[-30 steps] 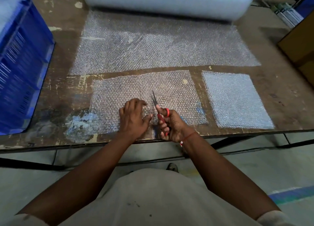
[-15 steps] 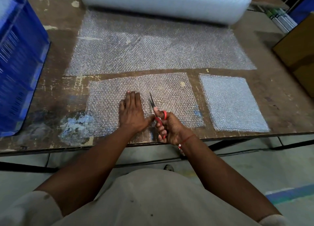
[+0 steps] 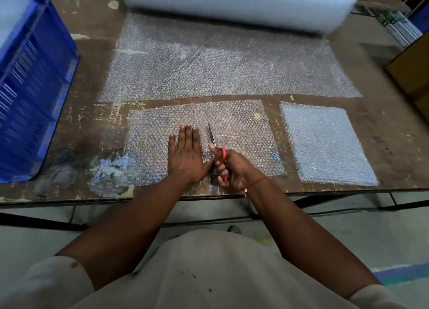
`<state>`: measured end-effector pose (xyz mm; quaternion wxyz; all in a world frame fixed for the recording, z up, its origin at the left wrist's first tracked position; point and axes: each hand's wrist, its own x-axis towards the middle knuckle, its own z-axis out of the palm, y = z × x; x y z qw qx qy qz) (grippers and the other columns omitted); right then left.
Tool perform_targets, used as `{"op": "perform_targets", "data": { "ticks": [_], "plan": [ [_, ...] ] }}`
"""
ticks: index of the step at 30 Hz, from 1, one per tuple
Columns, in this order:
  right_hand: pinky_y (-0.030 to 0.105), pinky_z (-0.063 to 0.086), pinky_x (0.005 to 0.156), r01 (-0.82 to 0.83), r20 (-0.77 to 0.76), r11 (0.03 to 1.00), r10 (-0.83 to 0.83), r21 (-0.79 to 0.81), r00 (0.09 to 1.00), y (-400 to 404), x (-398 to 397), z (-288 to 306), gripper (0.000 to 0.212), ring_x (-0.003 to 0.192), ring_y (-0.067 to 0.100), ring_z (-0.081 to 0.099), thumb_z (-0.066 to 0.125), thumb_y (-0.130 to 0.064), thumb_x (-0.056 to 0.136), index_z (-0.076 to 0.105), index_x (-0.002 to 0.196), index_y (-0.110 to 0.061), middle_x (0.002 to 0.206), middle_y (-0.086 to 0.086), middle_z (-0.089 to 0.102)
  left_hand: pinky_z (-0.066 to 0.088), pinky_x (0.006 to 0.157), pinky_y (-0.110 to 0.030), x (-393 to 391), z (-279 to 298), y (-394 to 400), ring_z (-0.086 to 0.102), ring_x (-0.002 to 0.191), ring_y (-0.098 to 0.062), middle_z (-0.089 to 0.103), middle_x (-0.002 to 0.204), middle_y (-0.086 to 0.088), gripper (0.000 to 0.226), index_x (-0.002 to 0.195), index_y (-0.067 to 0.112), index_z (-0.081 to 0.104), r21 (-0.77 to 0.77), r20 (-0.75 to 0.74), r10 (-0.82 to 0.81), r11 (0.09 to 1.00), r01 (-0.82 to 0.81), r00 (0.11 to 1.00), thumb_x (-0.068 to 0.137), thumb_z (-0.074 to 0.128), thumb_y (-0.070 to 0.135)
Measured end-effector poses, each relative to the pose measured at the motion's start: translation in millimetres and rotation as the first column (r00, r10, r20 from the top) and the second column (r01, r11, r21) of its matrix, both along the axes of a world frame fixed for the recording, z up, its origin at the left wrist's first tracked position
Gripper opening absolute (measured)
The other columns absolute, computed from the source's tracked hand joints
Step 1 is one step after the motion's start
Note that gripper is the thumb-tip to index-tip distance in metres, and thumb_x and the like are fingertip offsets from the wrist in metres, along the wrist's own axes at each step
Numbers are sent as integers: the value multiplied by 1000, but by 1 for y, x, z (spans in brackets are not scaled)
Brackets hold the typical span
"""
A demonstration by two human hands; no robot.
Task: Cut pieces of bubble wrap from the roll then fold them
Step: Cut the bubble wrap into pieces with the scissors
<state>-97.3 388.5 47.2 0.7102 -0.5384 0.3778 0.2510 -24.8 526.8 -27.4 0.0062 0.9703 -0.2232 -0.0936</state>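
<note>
A big roll of bubble wrap (image 3: 236, 2) lies across the back of the table, its loose end (image 3: 220, 60) spread flat toward me. In front of it lies a cut piece of bubble wrap (image 3: 241, 134). My left hand (image 3: 185, 153) presses flat on this piece, fingers straight. Just to its right, my right hand (image 3: 229, 167) grips red-handled scissors (image 3: 214, 146), blades pointing away from me into the piece. A folded, denser-looking piece (image 3: 325, 144) lies at the right near the table's front edge.
A blue plastic crate (image 3: 32, 81) stands on the worn wooden table (image 3: 88, 127) at the left. A cardboard box (image 3: 411, 72) sits past the table's right side. The front edge of the table runs just below my wrists.
My left hand went from curled fingers to lying flat on the cut piece. The scissors have advanced slightly away from me along the piece.
</note>
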Motion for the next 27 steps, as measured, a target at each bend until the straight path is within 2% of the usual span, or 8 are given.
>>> {"op": "perform_targets", "data": {
  "ticks": [4,11,14,18,20,23,27],
  "plan": [
    [18,42,40,-2,8,999,2,-32,1000,-2,7,-1,52,37,2,36,79,-57,87,51,61,-22,51,-10,42,-5,130,-62,0,1,0,-24,162,-36,-23,175,-21,123,166,4,-20,10,-9,0,1000,0,1000,77,-14,88],
    [18,41,44,-28,41,999,29,-28,999,-3,20,4,57,38,5,32,73,-66,87,48,60,-23,49,-10,39,-3,130,-62,0,1,-1,-21,163,-37,-19,176,-21,118,166,4,-19,4,-2,2,1000,-2,1000,84,-6,88],
    [18,42,43,-34,38,999,35,-33,999,-6,28,4,56,38,4,33,73,-65,88,49,61,-23,51,-10,39,-4,130,-62,0,1,-1,-23,162,-36,-19,176,-20,121,167,5,-18,2,-8,4,1000,-3,1000,79,-13,88],
    [18,42,44,-48,45,998,50,-50,998,-8,34,0,55,38,3,32,73,-65,88,50,61,-23,51,-11,39,-7,130,-62,0,2,1,-24,162,-36,-20,176,-19,132,167,5,-15,-19,-15,7,1000,-7,1000,68,-32,91],
    [18,42,44,-47,51,998,49,-48,997,-10,37,-3,53,38,3,33,75,-62,88,50,62,-23,52,-11,40,-6,130,-62,-1,1,0,-23,163,-36,-19,176,-20,130,167,4,-15,-17,-9,6,1000,-6,1000,72,-26,92],
    [19,42,43,-42,54,998,44,-41,998,-12,41,-6,52,37,2,34,76,-58,90,50,62,-22,52,-11,41,-5,130,-62,0,-1,1,-20,163,-36,-16,177,-21,125,168,3,-14,-15,3,-2,1000,2,1000,79,-6,91],
    [17,40,42,-52,47,998,53,-24,998,-13,46,-6,55,35,2,33,75,-60,89,49,60,-22,49,-12,40,-4,130,-63,0,-3,1,-22,163,-37,-18,176,-21,124,167,3,-16,0,8,-8,1000,8,1000,83,6,91]
  ]
}}
